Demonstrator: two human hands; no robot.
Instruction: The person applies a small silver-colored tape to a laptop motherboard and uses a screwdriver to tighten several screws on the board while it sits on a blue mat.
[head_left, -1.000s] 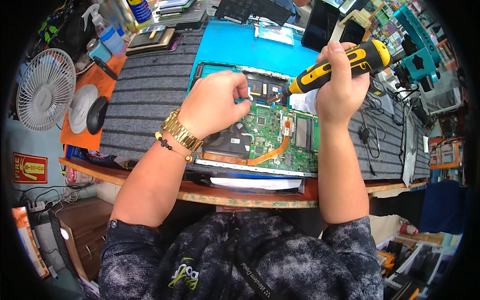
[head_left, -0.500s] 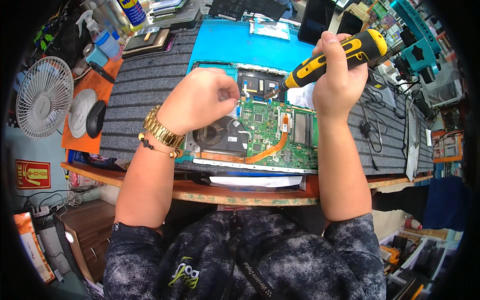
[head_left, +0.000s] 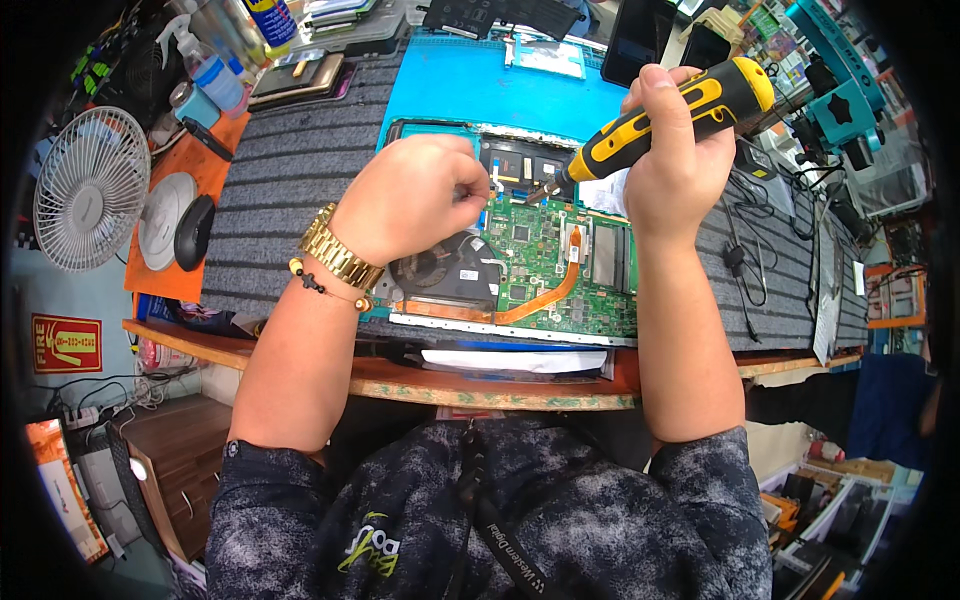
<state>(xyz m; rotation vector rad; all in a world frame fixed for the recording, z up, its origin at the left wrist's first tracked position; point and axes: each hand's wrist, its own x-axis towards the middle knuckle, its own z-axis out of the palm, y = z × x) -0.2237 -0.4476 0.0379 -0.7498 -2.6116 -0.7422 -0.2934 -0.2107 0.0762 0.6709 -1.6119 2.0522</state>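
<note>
Our right hand (head_left: 678, 165) is clamped around the screwdriver (head_left: 612, 148); our left hand (head_left: 412, 197) curls over the laptop (head_left: 520, 262), and whether it pinches anything we cannot tell.

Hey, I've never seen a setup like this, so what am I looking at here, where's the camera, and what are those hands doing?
There is no robot here, just a person's two bare hands. The camera is worn on the head and looks down; its fisheye lens bends straight edges, and the forearms reach up from below.

In front lies an opened laptop base, showing a green circuit board, a black cooling fan and a copper pipe. Around it are a blue mat and a grey striped mat; a white desk fan stands at far left.

The right hand grips a yellow-and-black screwdriver, tip toward the board. The left hand is curled over the laptop's left side; whether it holds anything is hidden.
</note>
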